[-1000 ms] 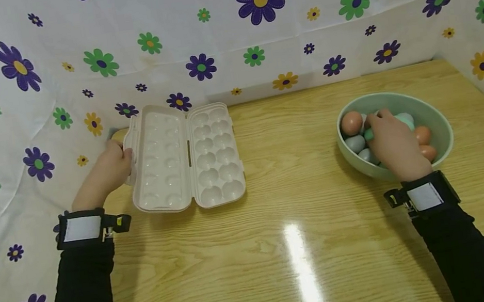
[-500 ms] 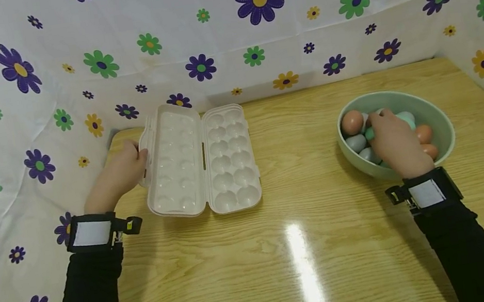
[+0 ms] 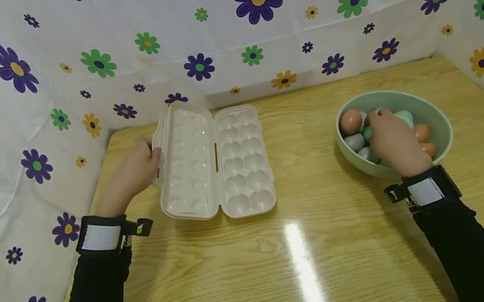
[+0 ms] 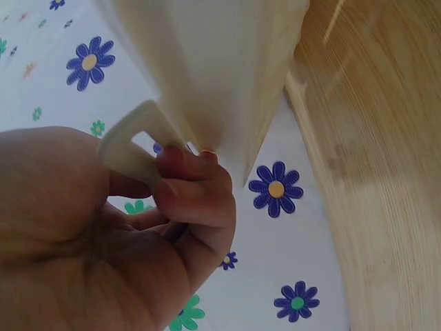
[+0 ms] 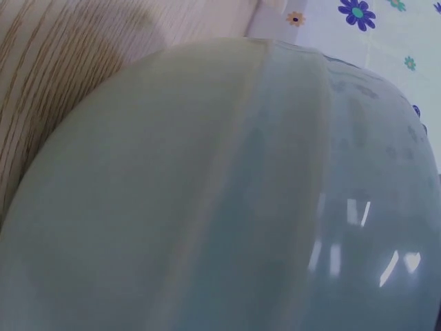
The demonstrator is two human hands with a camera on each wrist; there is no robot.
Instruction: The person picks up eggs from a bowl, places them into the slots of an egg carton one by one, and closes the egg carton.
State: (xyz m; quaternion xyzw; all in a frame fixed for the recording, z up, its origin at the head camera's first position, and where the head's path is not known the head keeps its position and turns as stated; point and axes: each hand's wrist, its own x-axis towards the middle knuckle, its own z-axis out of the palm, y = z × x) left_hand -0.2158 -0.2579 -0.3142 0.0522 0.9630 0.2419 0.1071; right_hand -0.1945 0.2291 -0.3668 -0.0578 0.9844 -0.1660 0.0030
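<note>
In the head view, my left hand point(image 3: 134, 172) grips the side handle of an open, pale plastic egg carton point(image 3: 243, 161) at left of centre. Its lid lies folded out toward that hand, and the rounded hollows hold nothing. Close up in the left wrist view, curled fingers point(image 4: 200, 200) hook through the loop handle point(image 4: 131, 148). My right hand point(image 3: 396, 143) reaches into a pale green bowl point(image 3: 431, 115), its fingers around a green egg point(image 3: 368, 133) at the left side. The bowl wall point(image 5: 172, 193) fills the right wrist view and hides that hand.
Several brown, grey and green eggs, among them a brown egg point(image 3: 351, 121) and a grey egg point(image 3: 355, 143), fill the bowl. A flowered cloth point(image 3: 223, 28) stands as a wall behind and at both sides of the wooden table point(image 3: 241, 271).
My left hand has drawn the egg carton to the right and slightly toward me, away from the left cloth. The right hand has stayed in the bowl.
</note>
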